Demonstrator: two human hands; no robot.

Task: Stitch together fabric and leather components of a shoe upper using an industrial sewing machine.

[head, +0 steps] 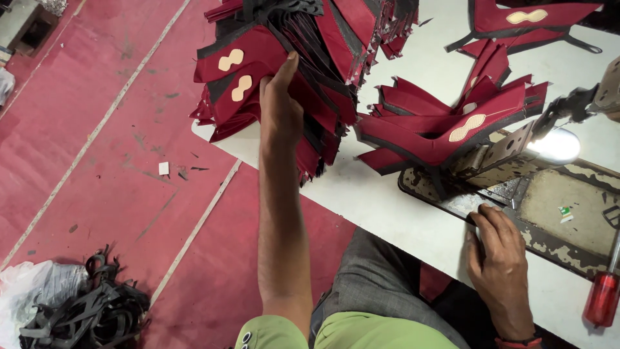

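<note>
The red floor (97,161) fills the left side, with pale lines running across it. The white table (387,207) fills the right side.

A big stack of red cut pieces (290,71) with black edges sits at the table's near-left corner, at about 11 o'clock in the view. Some pieces have a small tan patch shaped like a peanut. The stack hangs a little over the table's edge.

The left hand (281,106) is pressed flat against the side of this stack. The thumb points up at 12 o'clock and lies on the red pieces. The other fingers are hidden behind the stack, so I cannot tell how tightly they close. The stack sits above and on both sides of the hand.

A smaller pile of red pieces (445,123) lies at 3 o'clock from the stack, near the middle of the table. One more red piece (529,19) lies at 1 o'clock, far back.

The sewing machine bed (555,207) is at 4 o'clock, worn and spotted. The right hand (497,258) rests on its near edge with the fingers bent and close together, holding nothing.

A heap of black scraps (97,310) lies on the floor at 8 o'clock. A red tool handle (602,297) is at 5 o'clock.
</note>
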